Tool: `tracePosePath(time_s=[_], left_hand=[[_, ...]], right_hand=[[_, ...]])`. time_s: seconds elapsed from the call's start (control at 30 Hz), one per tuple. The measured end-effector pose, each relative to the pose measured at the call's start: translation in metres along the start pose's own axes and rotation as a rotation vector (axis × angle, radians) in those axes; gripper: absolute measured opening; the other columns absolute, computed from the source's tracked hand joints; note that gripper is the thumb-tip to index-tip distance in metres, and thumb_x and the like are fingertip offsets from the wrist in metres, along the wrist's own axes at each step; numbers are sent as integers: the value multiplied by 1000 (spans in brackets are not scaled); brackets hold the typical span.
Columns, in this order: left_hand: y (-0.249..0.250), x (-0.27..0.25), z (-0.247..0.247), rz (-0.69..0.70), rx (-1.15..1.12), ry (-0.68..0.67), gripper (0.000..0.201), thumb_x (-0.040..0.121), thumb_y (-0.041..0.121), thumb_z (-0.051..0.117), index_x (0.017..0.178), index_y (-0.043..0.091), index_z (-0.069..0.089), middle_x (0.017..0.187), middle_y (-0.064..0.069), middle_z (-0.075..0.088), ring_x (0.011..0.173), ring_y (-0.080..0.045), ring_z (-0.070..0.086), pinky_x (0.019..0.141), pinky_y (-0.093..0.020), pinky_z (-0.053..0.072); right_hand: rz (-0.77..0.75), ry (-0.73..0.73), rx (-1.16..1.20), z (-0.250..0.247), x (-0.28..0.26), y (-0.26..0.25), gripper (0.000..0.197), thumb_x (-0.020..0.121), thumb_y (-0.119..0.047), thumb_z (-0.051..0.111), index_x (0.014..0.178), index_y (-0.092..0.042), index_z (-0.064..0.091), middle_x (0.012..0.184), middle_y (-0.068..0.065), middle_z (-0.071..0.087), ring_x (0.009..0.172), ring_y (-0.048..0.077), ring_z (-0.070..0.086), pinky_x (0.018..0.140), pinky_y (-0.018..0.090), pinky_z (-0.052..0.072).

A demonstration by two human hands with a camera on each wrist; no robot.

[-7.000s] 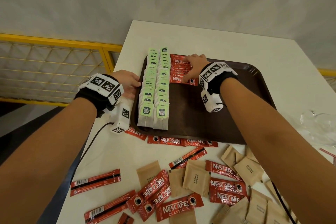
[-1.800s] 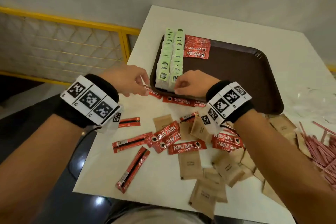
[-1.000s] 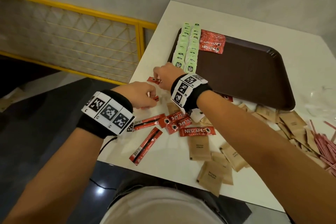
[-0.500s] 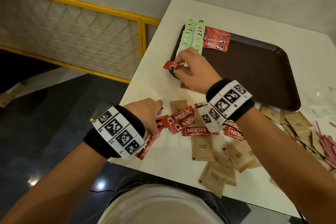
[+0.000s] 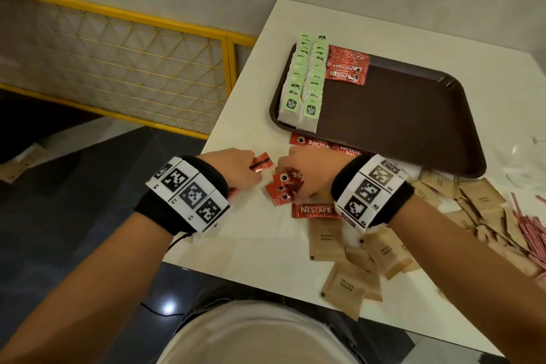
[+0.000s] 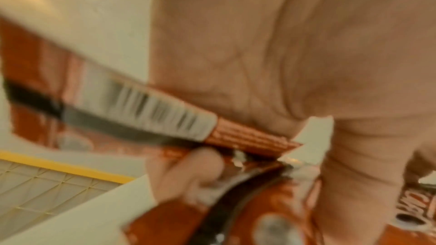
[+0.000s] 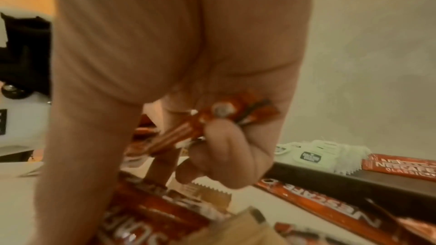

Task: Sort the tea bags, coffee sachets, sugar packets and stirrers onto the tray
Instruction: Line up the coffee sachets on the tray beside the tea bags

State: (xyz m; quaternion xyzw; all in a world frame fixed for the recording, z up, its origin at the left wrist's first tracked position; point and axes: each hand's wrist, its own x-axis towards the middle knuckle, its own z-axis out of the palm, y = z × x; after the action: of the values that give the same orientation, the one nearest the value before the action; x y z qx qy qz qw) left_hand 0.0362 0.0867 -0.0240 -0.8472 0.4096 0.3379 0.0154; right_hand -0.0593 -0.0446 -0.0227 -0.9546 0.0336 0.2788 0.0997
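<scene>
While both hands, left hand (image 5: 236, 170) and right hand (image 5: 307, 174), clutch sachets (image 5: 285, 188) near the table's left edge, square each bunch before carrying it to the tray (image 5: 413, 115).

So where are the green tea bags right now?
In the head view, the tea bags lie in two neat rows along the left edge of the brown tray, with the red coffee sachets on the tray just right of them.

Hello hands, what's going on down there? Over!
Left hand grips red coffee sachets; right hand grips another bunch. Tray holds tea bags, few sachets. Sugar packets, stirrers unsorted. Nothing blocking.
</scene>
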Motion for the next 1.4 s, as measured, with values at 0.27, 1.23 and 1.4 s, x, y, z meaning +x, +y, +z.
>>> tracePosePath(time_s=[0.27, 1.23, 1.4], left_hand=[[15, 5, -15, 25, -507, 99, 14, 95, 25, 37, 106, 16, 38, 80, -3, 46, 73, -16, 43, 66, -31, 32], [76, 33, -18, 453, -1587, 209, 72, 81, 53, 53, 143, 21, 35, 129, -4, 58, 116, -15, 58, 97, -34, 48], [72, 38, -17, 411, -1557, 209, 75, 78, 49, 60, 143, 20, 36, 129, -4, 58, 115, -16, 58, 97, -37, 49]], right_hand=[[54, 171, 96, 2, 4, 16, 39, 82, -35, 67, 113, -13, 56, 96, 3, 56, 84, 17, 51, 76, 31, 44], [16, 785, 856, -33, -27, 18, 39, 89, -1, 49, 128, 0, 47, 122, 12, 58, 111, 17, 56, 98, 29, 45], [26, 609, 686, -35, -29, 21, 50, 87, -11, 52, 135, -9, 44, 128, 10, 49, 121, 20, 45, 101, 26, 40]])
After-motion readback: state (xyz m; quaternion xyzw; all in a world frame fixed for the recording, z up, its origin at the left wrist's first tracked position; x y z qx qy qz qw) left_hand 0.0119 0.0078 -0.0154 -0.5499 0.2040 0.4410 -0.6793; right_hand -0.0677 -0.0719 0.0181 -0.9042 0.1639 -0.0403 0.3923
